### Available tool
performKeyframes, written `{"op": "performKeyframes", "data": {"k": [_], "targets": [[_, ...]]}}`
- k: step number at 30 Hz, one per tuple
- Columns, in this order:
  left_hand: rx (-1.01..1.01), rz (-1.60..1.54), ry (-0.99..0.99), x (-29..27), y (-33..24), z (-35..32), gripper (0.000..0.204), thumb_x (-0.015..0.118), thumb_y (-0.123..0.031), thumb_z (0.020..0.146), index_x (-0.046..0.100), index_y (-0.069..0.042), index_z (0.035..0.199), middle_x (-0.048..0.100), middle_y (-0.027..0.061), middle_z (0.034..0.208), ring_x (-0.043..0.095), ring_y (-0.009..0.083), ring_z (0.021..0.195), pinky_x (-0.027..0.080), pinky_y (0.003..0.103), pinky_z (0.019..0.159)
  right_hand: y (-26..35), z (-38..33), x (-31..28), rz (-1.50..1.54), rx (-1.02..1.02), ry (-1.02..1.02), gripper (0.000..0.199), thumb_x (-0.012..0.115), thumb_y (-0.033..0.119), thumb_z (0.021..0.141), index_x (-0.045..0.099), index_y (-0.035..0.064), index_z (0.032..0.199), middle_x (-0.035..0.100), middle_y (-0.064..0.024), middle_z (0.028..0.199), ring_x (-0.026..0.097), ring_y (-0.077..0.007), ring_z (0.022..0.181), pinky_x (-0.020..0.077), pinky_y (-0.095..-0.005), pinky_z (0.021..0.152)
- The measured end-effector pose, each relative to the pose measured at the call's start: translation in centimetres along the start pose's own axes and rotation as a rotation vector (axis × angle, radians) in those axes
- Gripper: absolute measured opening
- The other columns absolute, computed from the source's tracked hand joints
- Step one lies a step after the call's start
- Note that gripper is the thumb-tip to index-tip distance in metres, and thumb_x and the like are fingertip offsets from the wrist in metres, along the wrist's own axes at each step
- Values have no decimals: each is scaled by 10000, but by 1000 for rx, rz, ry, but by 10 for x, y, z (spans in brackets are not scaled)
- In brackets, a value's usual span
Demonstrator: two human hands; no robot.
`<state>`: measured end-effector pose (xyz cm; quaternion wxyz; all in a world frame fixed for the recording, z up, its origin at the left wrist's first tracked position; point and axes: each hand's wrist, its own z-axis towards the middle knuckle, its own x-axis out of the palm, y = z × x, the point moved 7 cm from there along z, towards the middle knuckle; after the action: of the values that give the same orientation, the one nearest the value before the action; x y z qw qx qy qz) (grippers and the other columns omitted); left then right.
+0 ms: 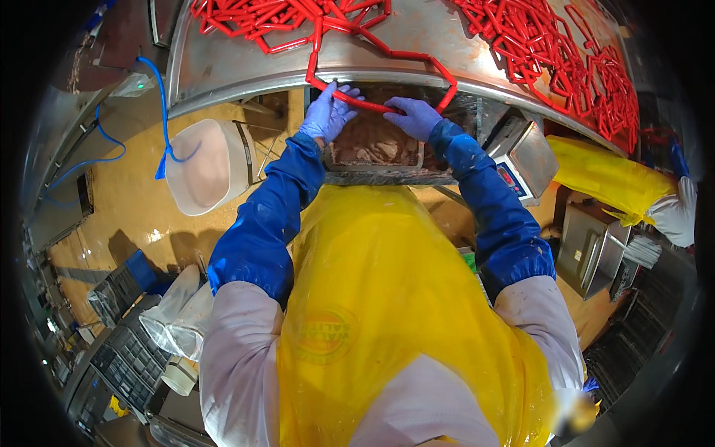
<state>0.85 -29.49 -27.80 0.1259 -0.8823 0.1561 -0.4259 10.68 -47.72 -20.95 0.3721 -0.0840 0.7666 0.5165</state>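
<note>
A chain of red sausage links (372, 104) runs from the steel table down to my hands. My left hand (328, 112), in a purple glove, grips one link at the table's edge. My right hand (415, 115), also gloved, holds the same link at its other end. Both hands hover over a tray of pinkish-brown meat paste (372, 141) just under the table rim. Blue sleeves and a yellow apron cover my arms and front.
Heaps of red sausage links (551, 52) lie across the curved steel table (223, 67). A white tub (205, 167) stands at the left by a blue hose (160, 104). A scale (525, 156) sits at the right, beside another person in a yellow apron (611, 179). Dark crates (126, 357) lie lower left.
</note>
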Motion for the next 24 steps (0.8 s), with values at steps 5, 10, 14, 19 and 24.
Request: {"op": "performKeyframes", "data": {"k": [5,10,14,19,24], "targets": [[82,239,-103,-26,14,-4,317,694,-286,980,661,-39,1177,695,63,932,669,190,744,591,348,759,23,3,-5,-67,-79,-27,356,676,342,947,659,114,1221,700,-165,1074,682,-345,996,546,-430,867],[249,856,-64,-13,-1,-18,235,706,-210,977,684,-32,1129,691,26,895,652,123,714,561,260,669,42,9,-14,-303,-233,-253,344,641,431,966,681,138,1140,657,-101,891,667,-279,838,537,-422,738],[258,552,153,17,-22,-37,243,631,-197,1022,645,-17,1185,703,95,1045,706,202,902,594,322,810,-11,20,11,388,509,409,483,548,575,1002,676,112,1056,555,-14,704,593,-167,644,500,-343,588],[395,410,126,28,-53,-37,289,552,-202,1060,568,32,1230,665,196,1207,700,330,1064,602,446,937,11,14,15,329,314,256,479,693,507,933,631,50,1059,657,-52,836,630,-173,681,533,-332,634],[521,356,-156,-18,-70,-23,283,615,-266,1034,614,10,1097,695,128,971,713,240,934,618,338,774,30,2,-3,240,8,-108,314,748,222,907,628,47,1137,710,-105,986,690,-224,947,537,-353,865]]}}
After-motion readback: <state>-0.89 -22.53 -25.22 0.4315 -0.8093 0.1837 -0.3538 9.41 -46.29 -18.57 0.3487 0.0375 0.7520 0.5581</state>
